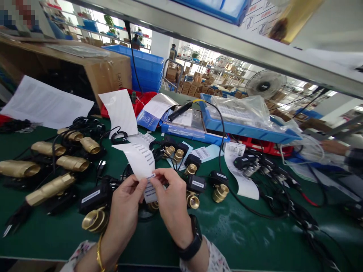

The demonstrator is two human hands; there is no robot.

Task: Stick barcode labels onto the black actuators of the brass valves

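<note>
Green covers the surface (227, 234), with many brass valves (193, 200) and black wires. Both hands hold a white sticker strip (140, 160) above them. Left hand (124, 204) fingers pinch it; right hand (170, 196) fingers peel one sticker (149, 189). Some valves already have stickers; others look bare.

Pretty bright workshop: green-topped bench (241, 234), metal shelf rail (227, 37) overhead, a fan (265, 85) (standing), cardboard boxes (198, 85) stacked way back.
</note>
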